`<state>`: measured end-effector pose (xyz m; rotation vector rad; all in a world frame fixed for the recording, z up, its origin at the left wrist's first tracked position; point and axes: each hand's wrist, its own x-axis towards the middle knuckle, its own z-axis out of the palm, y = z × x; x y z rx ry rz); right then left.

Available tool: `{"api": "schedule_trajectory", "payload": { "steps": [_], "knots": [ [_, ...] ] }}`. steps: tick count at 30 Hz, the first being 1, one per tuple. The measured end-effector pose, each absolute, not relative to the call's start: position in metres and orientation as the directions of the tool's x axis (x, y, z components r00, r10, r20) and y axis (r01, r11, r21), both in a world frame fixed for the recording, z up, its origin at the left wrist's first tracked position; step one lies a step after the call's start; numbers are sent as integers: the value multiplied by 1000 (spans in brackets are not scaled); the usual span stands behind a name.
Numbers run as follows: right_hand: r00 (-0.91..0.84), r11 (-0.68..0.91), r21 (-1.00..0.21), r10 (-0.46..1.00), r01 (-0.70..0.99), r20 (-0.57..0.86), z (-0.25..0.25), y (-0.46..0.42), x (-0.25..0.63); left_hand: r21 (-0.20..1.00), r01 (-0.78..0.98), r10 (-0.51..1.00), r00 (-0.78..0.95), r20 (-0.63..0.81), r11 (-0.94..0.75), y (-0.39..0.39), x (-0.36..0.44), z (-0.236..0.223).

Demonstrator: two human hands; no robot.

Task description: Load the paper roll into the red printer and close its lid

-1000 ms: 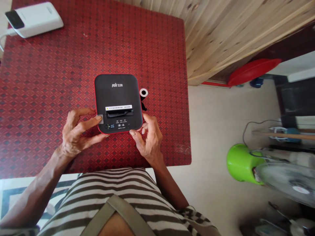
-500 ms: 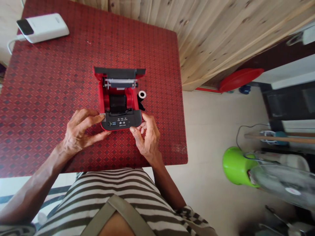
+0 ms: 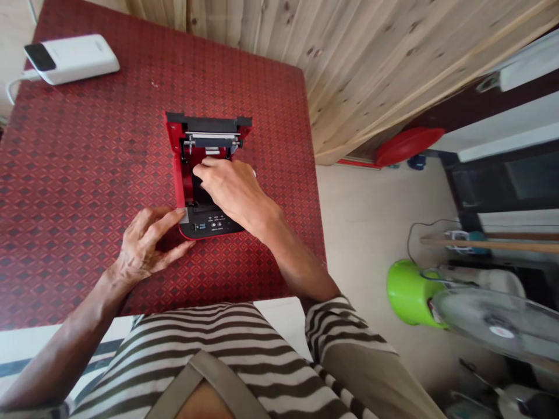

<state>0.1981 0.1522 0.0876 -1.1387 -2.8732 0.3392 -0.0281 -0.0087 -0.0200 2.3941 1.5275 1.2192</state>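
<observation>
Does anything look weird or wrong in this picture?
Yes, one small thing: a grey tab sticks out from the left edge of the black and red printer, right by the left hand. It looks odd because it's pale against the dark printer. The printer's lid is open, and the right hand is reaching inside.

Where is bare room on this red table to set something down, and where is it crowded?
The widest free patch lies left of the open printer, below the white power bank. Another lies between the printer's lid and the wooden wall. Crowded: the printer's near end, between the left hand and right hand.
</observation>
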Motion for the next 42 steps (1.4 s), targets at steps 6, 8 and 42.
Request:
{"api": "schedule_trajectory", "payload": {
  "steps": [6, 8, 42],
  "knots": [
    [-757, 747, -168, 653, 643, 8, 73, 157, 177, 394, 747, 751, 208, 627, -536, -5, -26, -22],
    [-757, 747, -157, 653, 646, -11, 74, 156, 179, 393, 748, 750, 205, 629, -534, -4, -25, -22],
    [-258, 202, -909, 960, 366, 109, -19, 67, 320, 241, 774, 670, 295, 681, -586, 6, -31, -16]
  ]
}}
